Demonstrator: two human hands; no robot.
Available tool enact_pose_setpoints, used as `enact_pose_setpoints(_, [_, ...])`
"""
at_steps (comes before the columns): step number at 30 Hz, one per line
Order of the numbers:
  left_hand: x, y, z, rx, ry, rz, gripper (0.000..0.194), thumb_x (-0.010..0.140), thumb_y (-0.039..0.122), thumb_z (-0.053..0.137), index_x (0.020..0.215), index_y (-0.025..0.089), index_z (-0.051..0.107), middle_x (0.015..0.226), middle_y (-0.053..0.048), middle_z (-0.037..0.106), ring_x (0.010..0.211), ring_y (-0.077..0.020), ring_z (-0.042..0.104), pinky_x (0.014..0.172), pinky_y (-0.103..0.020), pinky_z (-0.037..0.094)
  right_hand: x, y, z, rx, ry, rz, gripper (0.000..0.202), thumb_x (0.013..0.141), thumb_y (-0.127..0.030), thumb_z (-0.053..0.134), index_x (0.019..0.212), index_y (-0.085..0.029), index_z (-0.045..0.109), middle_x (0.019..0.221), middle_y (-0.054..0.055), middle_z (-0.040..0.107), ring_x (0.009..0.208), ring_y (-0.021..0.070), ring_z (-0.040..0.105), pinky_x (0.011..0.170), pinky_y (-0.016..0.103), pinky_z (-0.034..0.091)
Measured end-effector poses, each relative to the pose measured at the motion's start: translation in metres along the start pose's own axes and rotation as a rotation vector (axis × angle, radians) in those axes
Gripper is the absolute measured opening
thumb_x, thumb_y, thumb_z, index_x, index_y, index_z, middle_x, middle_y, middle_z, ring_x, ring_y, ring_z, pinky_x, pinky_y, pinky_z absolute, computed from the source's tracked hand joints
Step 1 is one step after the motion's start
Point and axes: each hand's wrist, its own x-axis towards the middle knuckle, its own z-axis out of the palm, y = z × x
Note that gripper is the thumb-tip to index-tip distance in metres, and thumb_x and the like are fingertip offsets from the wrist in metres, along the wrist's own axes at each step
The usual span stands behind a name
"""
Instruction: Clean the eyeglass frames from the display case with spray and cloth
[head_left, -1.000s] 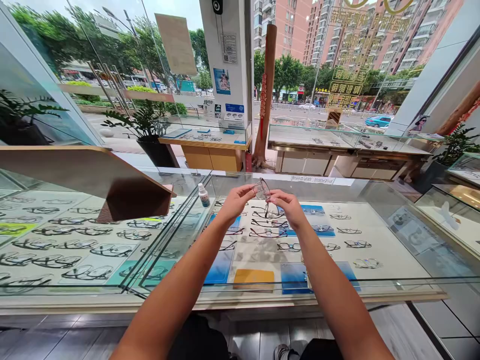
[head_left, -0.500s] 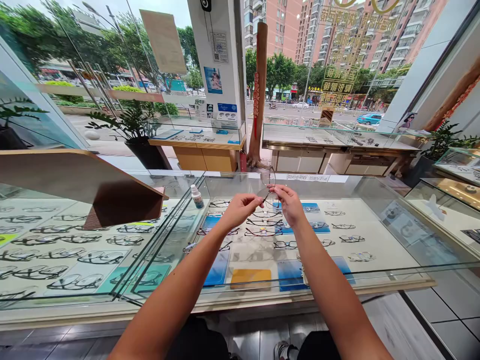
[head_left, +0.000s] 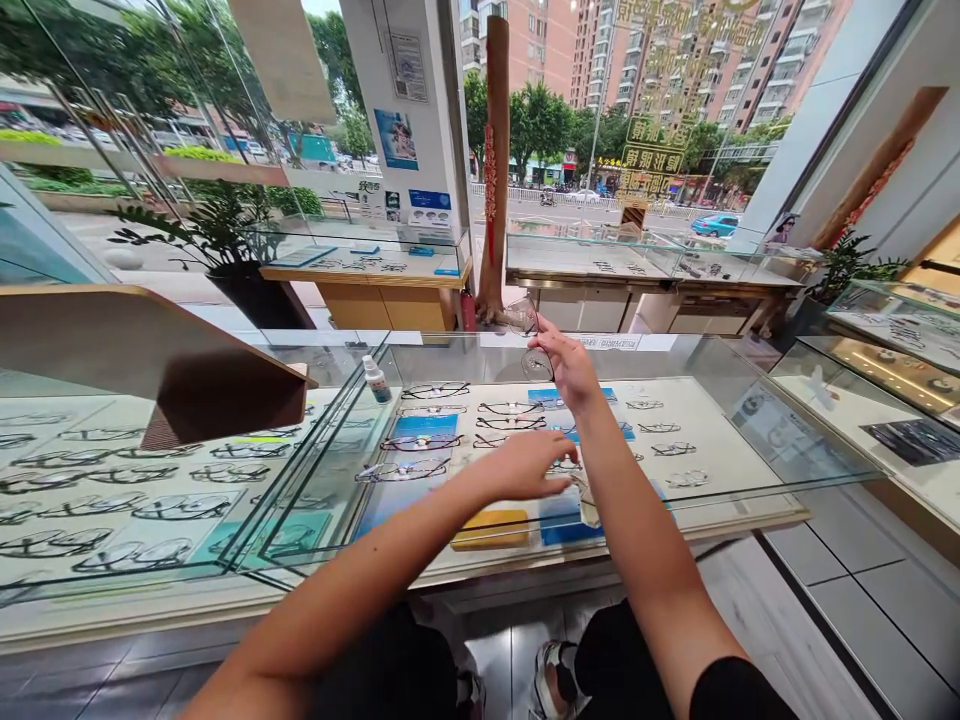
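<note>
Raised over the glass showcase, my right hand [head_left: 568, 362] pinches a pair of thin-framed glasses [head_left: 537, 364], which is turned on end so one lens sits above the other. My left hand [head_left: 531, 464] is empty, its fingers stretched toward the right above the glass top. Just past its fingertips, beside my right forearm, lies a small beige item [head_left: 588, 500], perhaps a cloth; the forearm partly covers it. Rows of glasses [head_left: 510, 408] lie under the glass below both hands.
A small white bottle [head_left: 376, 380] stands on the glass top at left. Beside it, a brown slanted board [head_left: 225, 390] overhangs the left showcase [head_left: 82, 590]. Inside the case are blue trays [head_left: 426, 426] and a yellow case [head_left: 491, 529]. Another showcase [head_left: 840, 390] stands at right.
My left hand has let go of the glasses and moved down and right toward the beige item. The right hand has lifted the glasses slightly and turned them. The view has shifted.
</note>
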Motion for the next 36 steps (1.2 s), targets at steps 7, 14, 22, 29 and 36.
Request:
enact_pose_setpoints(7, [0.015, 0.028, 0.077, 0.285, 0.030, 0.131, 0.048, 0.093, 0.059, 0.069, 0.115, 0.017, 0.071, 0.124, -0.017, 0.068, 0.108, -0.0348, 0.065, 0.087, -0.046, 0.051, -0.008, -0.024, -0.008, -0.056, -0.010, -0.044, 0.022, 0.084, -0.042, 0.070, 0.070, -0.025, 0.076, 0.137, 0.005, 0.073, 0.151, 0.0309, 0.045, 0.117, 0.046, 0.038])
enact_pose_setpoints(14, [0.009, 0.032, 0.080, 0.143, 0.126, 0.007, 0.021, 0.101, 0.038, 0.061, 0.112, 0.022, 0.068, 0.114, -0.010, 0.073, 0.108, -0.0290, 0.067, 0.088, -0.039, 0.050, -0.050, -0.052, -0.020, -0.073, 0.032, -0.026, 0.018, 0.083, -0.034, 0.070, 0.069, -0.025, 0.078, 0.138, 0.006, 0.073, 0.151, 0.0307, 0.045, 0.121, 0.046, 0.034])
enact_pose_setpoints(22, [-0.033, 0.008, 0.054, -0.900, 0.665, -0.426, 0.043, 0.090, 0.063, 0.065, 0.093, 0.021, 0.057, 0.089, -0.005, 0.069, 0.085, -0.0223, 0.067, 0.079, -0.036, 0.054, -0.111, -0.067, -0.028, -0.201, 0.163, 0.007, 0.015, 0.084, -0.035, 0.072, 0.075, -0.027, 0.081, 0.155, 0.003, 0.060, 0.154, 0.0330, 0.040, 0.125, 0.051, 0.028])
enact_pose_setpoints(29, [-0.063, 0.037, 0.004, -1.391, 0.939, -0.367, 0.049, 0.078, 0.056, 0.083, 0.097, 0.020, 0.055, 0.111, -0.008, 0.068, 0.101, -0.0214, 0.067, 0.088, -0.038, 0.059, -0.169, -0.057, 0.009, -0.489, 0.256, 0.055, 0.018, 0.087, -0.039, 0.069, 0.078, -0.029, 0.081, 0.161, 0.000, 0.054, 0.159, 0.0321, 0.031, 0.129, 0.055, 0.020])
enact_pose_setpoints(36, [-0.063, 0.056, 0.001, -1.263, 0.964, -0.347, 0.046, 0.078, 0.059, 0.083, 0.095, 0.019, 0.068, 0.098, -0.004, 0.068, 0.090, -0.0174, 0.064, 0.085, -0.032, 0.056, -0.183, -0.041, 0.029, -0.536, 0.196, 0.040, 0.019, 0.088, -0.042, 0.070, 0.077, -0.028, 0.078, 0.160, 0.001, 0.055, 0.158, 0.0315, 0.031, 0.129, 0.056, 0.019])
